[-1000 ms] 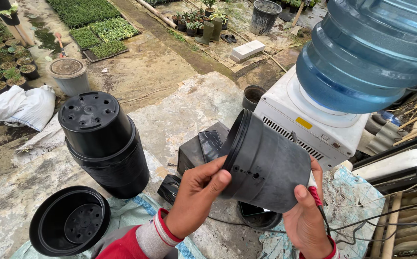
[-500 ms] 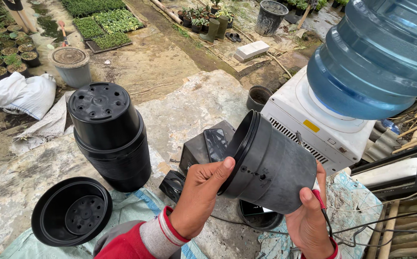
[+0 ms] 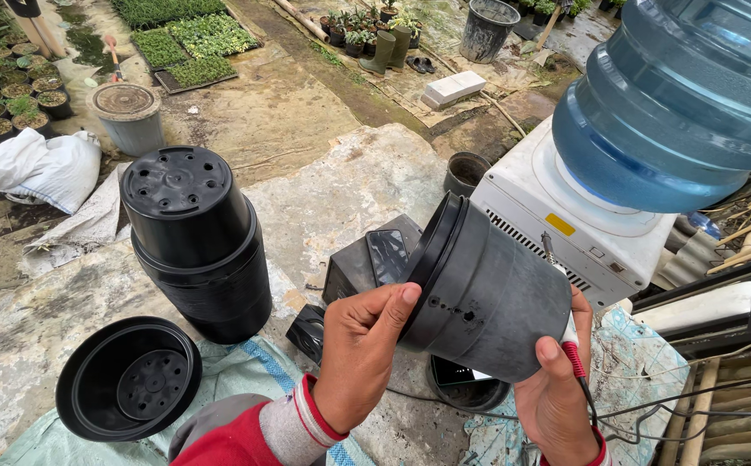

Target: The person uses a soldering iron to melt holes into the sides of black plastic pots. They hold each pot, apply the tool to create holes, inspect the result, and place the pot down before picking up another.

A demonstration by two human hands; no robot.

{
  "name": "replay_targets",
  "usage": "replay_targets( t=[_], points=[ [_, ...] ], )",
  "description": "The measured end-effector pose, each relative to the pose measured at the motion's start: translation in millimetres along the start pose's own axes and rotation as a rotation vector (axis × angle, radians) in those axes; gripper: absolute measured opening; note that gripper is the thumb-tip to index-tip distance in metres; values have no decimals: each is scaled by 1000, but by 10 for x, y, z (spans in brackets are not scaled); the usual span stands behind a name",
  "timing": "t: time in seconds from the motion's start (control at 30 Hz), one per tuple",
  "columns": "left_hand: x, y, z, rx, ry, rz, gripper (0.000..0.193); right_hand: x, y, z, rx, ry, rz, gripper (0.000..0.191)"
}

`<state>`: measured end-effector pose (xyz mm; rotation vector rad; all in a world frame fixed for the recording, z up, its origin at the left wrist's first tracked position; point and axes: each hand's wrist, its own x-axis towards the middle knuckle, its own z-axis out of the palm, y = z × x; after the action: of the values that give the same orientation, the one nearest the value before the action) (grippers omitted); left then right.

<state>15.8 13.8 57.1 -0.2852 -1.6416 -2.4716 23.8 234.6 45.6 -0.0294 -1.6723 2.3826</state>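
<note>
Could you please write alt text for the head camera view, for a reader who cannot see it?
Two hands hold a black plastic pot on its side: the left hand grips its rim, the right hand supports its base while holding a red-handled tool. Stacked upturned pots and a water dispenser stand nearby.

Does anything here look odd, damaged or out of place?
The black plastic pot held sideways between the left hand and right hand has a row of small holes in its wall near the rim. The stacked pots stand upside down. Nothing looks spilled.
</note>
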Motion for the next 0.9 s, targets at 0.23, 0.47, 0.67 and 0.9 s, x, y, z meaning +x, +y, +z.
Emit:
replay_targets(
  t=[0.23, 0.47, 0.67, 0.9],
  points=[
    [8, 4, 34, -1, 42, -32, 31, -16, 0, 3, 16, 19, -1, 96],
    [21, -69, -9, -34, -24, -43, 44, -7, 20, -13, -5, 20, 22, 93],
    [34, -126, -26, -30, -50, -81, 54, 9, 41, -28, -24, 53, 49, 95],
    [33, -135, -15, -35, -49, -57, 55, 4, 30, -20, -16, 54, 44, 97]
  ],
)
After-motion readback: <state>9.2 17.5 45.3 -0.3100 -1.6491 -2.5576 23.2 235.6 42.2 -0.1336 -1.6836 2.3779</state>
